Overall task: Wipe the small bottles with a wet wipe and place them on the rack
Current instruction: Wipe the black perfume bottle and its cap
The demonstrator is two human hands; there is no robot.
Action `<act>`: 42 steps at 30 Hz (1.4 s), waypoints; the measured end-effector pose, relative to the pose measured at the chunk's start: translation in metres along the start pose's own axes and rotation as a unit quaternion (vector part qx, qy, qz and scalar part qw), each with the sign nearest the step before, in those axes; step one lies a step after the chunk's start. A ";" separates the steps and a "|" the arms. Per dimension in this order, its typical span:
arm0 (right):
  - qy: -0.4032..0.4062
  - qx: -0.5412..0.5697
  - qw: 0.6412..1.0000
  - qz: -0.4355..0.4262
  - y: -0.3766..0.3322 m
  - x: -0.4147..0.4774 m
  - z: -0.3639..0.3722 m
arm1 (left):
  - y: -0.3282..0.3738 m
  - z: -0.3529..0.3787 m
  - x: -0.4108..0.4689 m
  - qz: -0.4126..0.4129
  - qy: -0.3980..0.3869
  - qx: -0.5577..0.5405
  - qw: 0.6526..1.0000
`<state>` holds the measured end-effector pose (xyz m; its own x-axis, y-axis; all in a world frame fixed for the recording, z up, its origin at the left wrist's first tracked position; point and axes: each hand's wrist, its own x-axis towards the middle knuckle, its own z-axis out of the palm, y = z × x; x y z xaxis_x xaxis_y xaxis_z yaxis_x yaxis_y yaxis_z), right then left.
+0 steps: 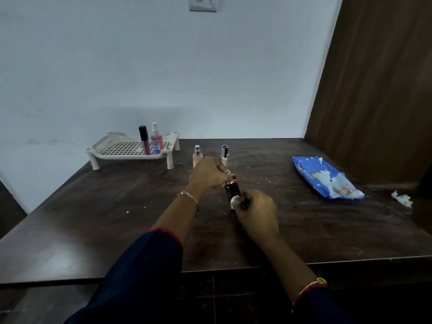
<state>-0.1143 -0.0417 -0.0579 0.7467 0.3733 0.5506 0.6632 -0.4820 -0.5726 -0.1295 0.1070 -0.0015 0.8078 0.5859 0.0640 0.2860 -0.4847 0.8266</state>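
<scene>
Together, both hands (211, 174) around bottle (232, 191).

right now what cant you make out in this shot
All in the head view:
- black bottle: its ends are covered by the left hand and right hand.
- wet wipe: mostly under right-hand fingers.
- Labels on the rack bottles: too small.
- wipes pack print: blurred.

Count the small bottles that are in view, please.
5: a dark tube and a pink spray bottle on the rack, two standing on the table, one black bottle in the hands.
</scene>
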 end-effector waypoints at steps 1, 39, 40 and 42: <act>-0.015 -0.007 1.000 -0.002 0.002 -0.001 -0.002 | -0.001 0.000 0.000 0.002 0.003 0.001 1.000; -0.096 0.016 0.994 -0.047 0.022 -0.004 -0.009 | -0.018 -0.027 -0.029 -0.015 -0.065 -0.191 0.979; -0.077 0.037 0.996 -0.030 0.023 -0.003 -0.012 | -0.020 -0.029 -0.029 -0.016 -0.066 -0.190 0.979; -0.048 0.075 0.996 0.001 0.023 0.002 -0.018 | -0.022 -0.030 -0.030 -0.014 -0.070 -0.190 0.979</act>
<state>-0.0983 -0.0660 -0.0592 0.7450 0.4496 0.4928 0.6564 -0.3625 -0.6617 -0.1754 0.1198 -0.0050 0.8725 0.4882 -0.0176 0.1185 -0.1766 0.9771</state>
